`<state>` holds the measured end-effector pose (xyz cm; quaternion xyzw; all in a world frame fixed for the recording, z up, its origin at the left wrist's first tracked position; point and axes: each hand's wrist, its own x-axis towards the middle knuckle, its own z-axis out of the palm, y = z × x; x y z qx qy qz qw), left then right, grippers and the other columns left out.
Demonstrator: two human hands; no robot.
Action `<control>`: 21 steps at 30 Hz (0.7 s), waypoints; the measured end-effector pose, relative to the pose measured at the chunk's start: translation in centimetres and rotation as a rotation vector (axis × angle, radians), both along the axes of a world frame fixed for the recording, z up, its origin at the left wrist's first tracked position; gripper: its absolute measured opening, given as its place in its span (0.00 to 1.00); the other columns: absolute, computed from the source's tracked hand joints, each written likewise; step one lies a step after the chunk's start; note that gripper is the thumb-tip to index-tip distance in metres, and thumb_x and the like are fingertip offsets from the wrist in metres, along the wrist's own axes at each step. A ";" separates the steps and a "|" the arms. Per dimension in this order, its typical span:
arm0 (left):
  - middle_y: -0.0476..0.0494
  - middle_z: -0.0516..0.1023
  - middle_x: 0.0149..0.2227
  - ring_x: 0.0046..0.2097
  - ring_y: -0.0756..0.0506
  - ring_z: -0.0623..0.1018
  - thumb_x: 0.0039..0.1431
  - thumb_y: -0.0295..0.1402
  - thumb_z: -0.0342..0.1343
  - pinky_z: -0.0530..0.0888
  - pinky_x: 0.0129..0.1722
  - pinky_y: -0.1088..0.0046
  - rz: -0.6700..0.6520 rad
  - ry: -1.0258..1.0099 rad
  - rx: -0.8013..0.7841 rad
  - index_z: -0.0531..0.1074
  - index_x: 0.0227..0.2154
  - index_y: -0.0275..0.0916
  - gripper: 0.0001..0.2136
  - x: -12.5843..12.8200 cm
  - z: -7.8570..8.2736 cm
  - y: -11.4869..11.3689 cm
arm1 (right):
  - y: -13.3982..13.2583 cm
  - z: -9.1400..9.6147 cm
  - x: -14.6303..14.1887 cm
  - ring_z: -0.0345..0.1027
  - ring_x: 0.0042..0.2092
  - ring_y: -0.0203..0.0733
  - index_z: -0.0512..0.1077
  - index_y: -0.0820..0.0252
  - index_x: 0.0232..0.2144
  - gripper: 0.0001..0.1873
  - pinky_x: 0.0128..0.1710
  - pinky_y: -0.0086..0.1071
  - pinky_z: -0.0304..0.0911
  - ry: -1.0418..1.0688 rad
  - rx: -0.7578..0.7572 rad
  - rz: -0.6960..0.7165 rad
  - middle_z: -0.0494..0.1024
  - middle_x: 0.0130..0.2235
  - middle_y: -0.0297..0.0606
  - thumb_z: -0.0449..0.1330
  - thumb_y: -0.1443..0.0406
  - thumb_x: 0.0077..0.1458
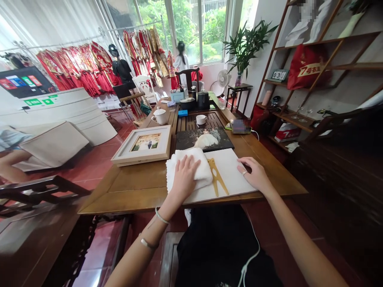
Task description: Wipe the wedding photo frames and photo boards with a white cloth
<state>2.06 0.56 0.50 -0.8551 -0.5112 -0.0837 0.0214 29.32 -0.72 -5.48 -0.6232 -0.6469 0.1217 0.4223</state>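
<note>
My left hand [186, 174] lies flat with its fingers spread on a folded white towel [205, 169]. The towel covers the left part of a white board [237, 177] at the table's near edge. On the board's bare face is a flat, mustard-yellow shape [216, 175] with two long legs, a small opening and a pointed top. My right hand [253, 174], a ring on one finger, grips the board's right edge, its thumb over the face and its other fingers along the side. Whether any fingertips reach underneath is hidden.
On the wooden table [131, 191], a framed photo [146, 142] lies left and a dark picture panel [206, 139] lies behind the board. Beyond are a lidded cup [160, 116], a small cup [201, 119] and a phone [241, 126]. Two people stand by red garments [72, 67]; another person's leg shows left.
</note>
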 end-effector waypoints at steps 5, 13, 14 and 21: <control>0.38 0.58 0.65 0.67 0.35 0.54 0.46 0.17 0.53 0.53 0.64 0.51 -0.031 -0.031 -0.011 0.60 0.60 0.40 0.35 -0.5 -0.2 0.3 | -0.5 -0.6 -0.6 0.68 0.50 0.51 0.73 0.60 0.44 0.17 0.54 0.47 0.62 -0.045 -0.007 -0.024 0.71 0.49 0.47 0.52 0.61 0.56; 0.39 0.64 0.62 0.66 0.37 0.57 0.44 0.14 0.52 0.54 0.64 0.50 -0.063 -0.096 -0.023 0.64 0.57 0.42 0.35 -0.5 0.0 0.6 | 1.1 0.1 -0.6 0.62 0.60 0.50 0.72 0.58 0.51 0.20 0.60 0.52 0.57 -0.148 0.054 0.280 0.71 0.56 0.46 0.50 0.62 0.59; 0.38 0.64 0.63 0.66 0.37 0.57 0.44 0.15 0.53 0.54 0.64 0.50 -0.051 -0.106 -0.018 0.64 0.57 0.41 0.34 -0.4 -0.1 0.6 | 1.3 0.2 -0.7 0.63 0.59 0.50 0.72 0.58 0.50 0.19 0.60 0.52 0.57 -0.154 0.054 0.312 0.73 0.55 0.46 0.51 0.62 0.60; 0.34 0.61 0.63 0.66 0.35 0.56 0.47 0.18 0.55 0.54 0.63 0.49 0.020 -0.178 0.017 0.63 0.58 0.39 0.31 0.3 -0.6 1.2 | 1.4 0.0 -1.1 0.67 0.56 0.48 0.74 0.59 0.48 0.18 0.59 0.51 0.60 -0.079 0.066 0.276 0.76 0.52 0.45 0.51 0.64 0.60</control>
